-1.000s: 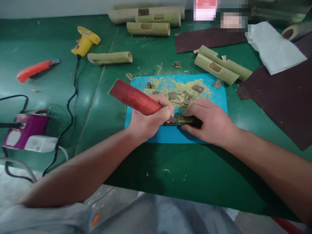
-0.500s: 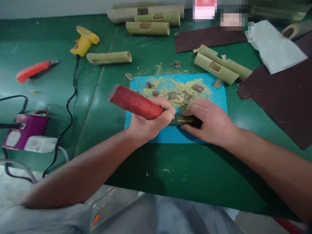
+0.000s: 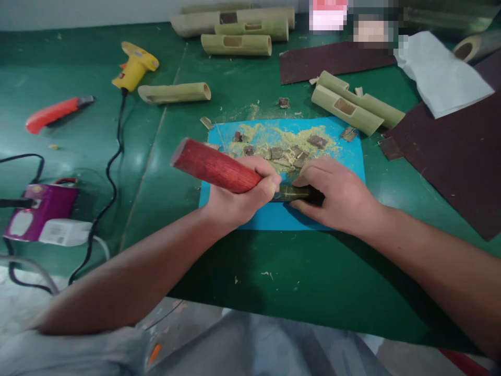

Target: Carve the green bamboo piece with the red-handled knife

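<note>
The left hand [image 3: 239, 204] hides the red stick's [image 3: 215, 164] low end. The right hand [image 3: 344, 193] covers part of the dark piece [image 3: 288, 193]. The right edge cuts off a brown sheet [image 3: 456, 167].

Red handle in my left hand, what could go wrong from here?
The red handle could slip in your left hand towards your right hand, which holds the dark piece close by. That piece might shift on the blue sheet, or the loose dust there could scatter.
</note>
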Motion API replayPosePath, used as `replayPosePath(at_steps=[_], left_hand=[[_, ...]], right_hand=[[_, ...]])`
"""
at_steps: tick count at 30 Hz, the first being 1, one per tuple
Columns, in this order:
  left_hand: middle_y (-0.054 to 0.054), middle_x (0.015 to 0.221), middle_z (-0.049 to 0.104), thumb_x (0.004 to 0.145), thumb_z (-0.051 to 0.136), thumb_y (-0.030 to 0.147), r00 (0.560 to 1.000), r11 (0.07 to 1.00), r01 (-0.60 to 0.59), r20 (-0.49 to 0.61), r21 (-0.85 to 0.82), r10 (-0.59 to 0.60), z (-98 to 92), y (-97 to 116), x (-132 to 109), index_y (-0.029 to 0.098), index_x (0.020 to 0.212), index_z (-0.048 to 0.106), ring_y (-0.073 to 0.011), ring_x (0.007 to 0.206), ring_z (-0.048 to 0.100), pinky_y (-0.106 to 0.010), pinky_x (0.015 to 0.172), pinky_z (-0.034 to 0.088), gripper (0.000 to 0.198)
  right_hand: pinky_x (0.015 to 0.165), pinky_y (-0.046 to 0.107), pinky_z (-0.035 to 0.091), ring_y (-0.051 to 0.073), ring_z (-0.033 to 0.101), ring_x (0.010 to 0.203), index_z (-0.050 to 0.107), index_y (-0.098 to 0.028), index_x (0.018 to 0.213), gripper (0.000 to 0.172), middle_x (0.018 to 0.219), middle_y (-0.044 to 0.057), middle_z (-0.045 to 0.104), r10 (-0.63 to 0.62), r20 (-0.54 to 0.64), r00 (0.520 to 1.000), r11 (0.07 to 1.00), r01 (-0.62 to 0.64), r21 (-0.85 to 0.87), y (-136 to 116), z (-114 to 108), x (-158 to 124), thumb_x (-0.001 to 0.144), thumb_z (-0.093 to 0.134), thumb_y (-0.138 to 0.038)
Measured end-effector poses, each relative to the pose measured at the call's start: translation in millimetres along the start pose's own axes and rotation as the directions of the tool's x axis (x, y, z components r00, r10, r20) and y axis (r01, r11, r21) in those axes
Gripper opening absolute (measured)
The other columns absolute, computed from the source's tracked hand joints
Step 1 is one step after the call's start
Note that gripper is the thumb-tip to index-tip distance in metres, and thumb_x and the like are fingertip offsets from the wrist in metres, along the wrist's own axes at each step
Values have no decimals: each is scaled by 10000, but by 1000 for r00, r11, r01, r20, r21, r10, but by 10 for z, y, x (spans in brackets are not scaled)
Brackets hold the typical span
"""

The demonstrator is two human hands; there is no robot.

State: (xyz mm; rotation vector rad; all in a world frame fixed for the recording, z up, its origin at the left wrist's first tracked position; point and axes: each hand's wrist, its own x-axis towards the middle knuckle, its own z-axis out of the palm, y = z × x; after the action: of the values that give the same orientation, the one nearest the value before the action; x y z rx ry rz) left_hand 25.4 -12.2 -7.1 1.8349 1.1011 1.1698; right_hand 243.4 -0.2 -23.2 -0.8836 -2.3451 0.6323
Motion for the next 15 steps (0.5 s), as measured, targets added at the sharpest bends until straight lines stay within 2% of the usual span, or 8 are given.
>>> replayPosePath(at_steps=[5,15], left_hand=[[14,618,660,823,664,241,999,999,43,-7,14,-42,32,40,18,216,633,646,-117,532,584,-281,531,490,193],[19,620,658,838,676,220,999,999,4,-40,-33,-5,17,-9,12,216,632,657,-112,512,570,-271,504,481,207]], right_hand=[[783,371,451,235,582,881,619,-202,867,94,899,75,660,4,19,1000,1000,-4,-10,-3,-8,4,892,658,-284],[755,359,438,226,569,850,607,-211,859,91,878,63,648,-10,3,1000,1000,10,4,9,-8,0,891,652,-284]])
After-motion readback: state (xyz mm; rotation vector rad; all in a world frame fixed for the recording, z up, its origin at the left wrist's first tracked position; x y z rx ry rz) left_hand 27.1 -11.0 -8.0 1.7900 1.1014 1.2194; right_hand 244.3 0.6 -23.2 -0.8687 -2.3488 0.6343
